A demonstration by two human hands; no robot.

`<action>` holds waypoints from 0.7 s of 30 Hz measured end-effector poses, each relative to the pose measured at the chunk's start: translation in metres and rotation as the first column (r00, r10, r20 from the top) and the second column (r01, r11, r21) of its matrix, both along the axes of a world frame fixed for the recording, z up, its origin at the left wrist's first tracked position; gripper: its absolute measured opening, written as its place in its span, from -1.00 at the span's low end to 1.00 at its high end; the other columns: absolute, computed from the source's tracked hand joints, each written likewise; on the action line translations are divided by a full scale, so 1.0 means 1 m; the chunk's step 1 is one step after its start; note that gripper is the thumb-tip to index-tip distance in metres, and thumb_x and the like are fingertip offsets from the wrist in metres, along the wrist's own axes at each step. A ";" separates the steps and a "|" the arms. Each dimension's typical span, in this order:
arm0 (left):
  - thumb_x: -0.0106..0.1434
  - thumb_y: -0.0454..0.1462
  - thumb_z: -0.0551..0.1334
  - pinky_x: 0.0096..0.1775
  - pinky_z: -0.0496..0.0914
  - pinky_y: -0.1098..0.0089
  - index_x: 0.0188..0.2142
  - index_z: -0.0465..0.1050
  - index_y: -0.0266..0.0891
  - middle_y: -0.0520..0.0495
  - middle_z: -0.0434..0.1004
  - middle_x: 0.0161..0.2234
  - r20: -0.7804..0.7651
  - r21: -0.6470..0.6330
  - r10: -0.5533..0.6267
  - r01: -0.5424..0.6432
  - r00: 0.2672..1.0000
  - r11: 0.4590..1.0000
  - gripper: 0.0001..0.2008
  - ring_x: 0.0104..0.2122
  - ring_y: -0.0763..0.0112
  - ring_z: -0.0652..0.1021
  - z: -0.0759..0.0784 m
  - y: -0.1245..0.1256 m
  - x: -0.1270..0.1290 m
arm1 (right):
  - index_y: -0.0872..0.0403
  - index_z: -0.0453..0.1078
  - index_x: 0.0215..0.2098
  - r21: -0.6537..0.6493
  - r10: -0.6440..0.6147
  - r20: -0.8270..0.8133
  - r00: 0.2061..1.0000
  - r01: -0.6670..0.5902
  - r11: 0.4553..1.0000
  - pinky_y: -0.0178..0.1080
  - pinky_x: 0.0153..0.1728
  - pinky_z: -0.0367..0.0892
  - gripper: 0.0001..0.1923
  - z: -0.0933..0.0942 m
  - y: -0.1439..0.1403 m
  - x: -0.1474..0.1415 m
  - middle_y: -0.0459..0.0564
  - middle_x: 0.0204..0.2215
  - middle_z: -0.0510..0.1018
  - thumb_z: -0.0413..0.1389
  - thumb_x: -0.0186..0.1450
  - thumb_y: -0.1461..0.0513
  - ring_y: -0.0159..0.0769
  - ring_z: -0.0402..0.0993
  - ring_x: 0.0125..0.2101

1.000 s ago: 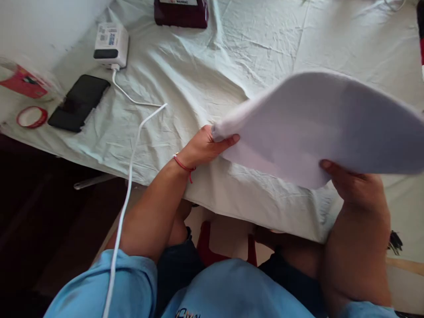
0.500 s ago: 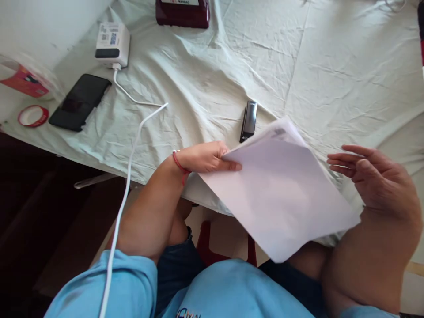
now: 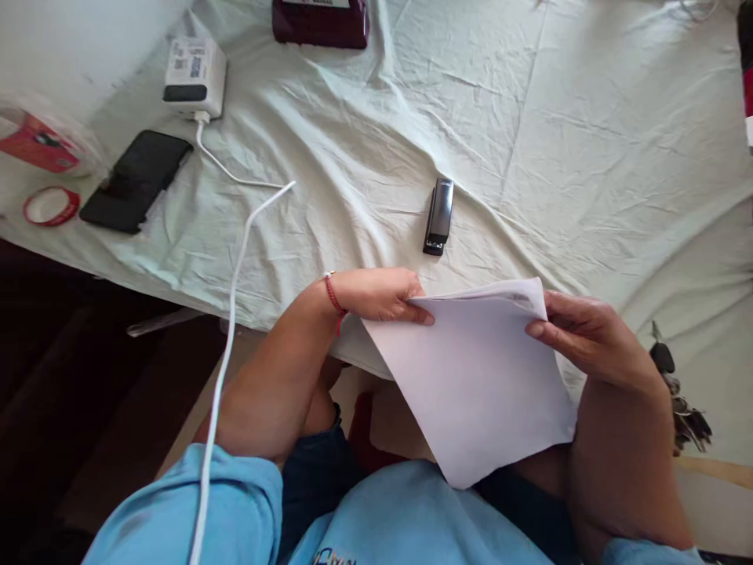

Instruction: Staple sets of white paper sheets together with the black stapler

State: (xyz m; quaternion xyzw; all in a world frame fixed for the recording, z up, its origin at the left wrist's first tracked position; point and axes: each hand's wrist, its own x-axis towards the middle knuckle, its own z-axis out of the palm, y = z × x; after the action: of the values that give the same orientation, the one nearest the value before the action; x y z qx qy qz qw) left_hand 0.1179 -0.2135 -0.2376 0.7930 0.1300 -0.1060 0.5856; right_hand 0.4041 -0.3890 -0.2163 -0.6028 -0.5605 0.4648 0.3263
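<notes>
A small stack of white paper sheets (image 3: 476,377) hangs over the table's front edge above my lap. My left hand (image 3: 391,297) grips its upper left edge, thumb on top and fingers underneath. At the upper right corner my right hand (image 3: 580,329) pinches the sheets, thumb on the near face and fingers behind. Some dark print shows near that corner; the broad face toward me looks blank. Just beyond the paper, a black stapler (image 3: 439,216) lies on the tablecloth, touched by neither hand.
A white charger box (image 3: 195,77) with a white cable (image 3: 232,298) stands at the back left. Nearby lie a black phone (image 3: 136,180), a red tape roll (image 3: 51,206) and a plastic-wrapped packet (image 3: 44,141). A maroon box (image 3: 321,23) sits at the back, keys (image 3: 685,408) at right.
My right hand has come in from the right and closed on the paper's upper right corner. The sheets have turned and dropped nearer me, uncovering the stapler's front end.
</notes>
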 end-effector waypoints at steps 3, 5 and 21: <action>0.35 -0.12 0.27 -0.51 0.22 0.43 -0.55 0.45 -0.23 0.01 0.46 -0.59 -0.128 0.014 0.019 -0.018 0.992 1.000 -0.62 -0.59 0.47 0.38 0.009 -0.002 0.000 | -0.04 0.69 -0.14 0.006 -0.075 -0.010 0.997 0.075 0.997 -0.37 -0.36 0.40 -0.79 -0.005 0.000 -0.005 -0.05 -0.34 0.61 0.36 0.36 0.04 -0.38 0.46 -0.35; 0.32 -0.11 0.30 -0.45 0.32 0.43 -0.44 0.56 -0.23 -0.02 0.58 -0.49 -0.188 -0.045 0.068 -0.077 0.980 0.996 -0.72 -0.51 0.40 0.51 0.012 -0.001 -0.002 | -0.01 0.66 -0.26 -0.026 -0.225 -0.001 0.974 0.225 0.974 -0.39 -0.46 0.30 -0.76 -0.009 0.002 -0.005 -0.07 -0.42 0.53 0.38 0.34 0.00 -0.44 0.36 -0.43; 0.15 -0.48 0.35 -0.43 0.29 0.40 -0.19 0.36 -0.16 0.15 0.51 -0.54 0.046 0.028 0.882 -0.884 0.468 0.467 -0.69 -0.56 0.46 0.45 -0.014 -0.004 0.013 | 0.02 0.59 -0.28 -0.409 -0.588 -0.094 0.803 0.508 0.758 -0.38 -0.53 0.36 -0.63 -0.033 0.022 0.015 -0.11 -0.44 0.61 0.48 0.10 -0.01 -0.43 0.45 -0.52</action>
State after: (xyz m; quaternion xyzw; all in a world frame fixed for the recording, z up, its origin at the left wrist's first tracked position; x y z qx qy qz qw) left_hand 0.1309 -0.2179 -0.2517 0.6273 0.5155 0.2240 0.5390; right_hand 0.4191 -0.3674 -0.2490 -0.7360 -0.2229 0.5064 0.3902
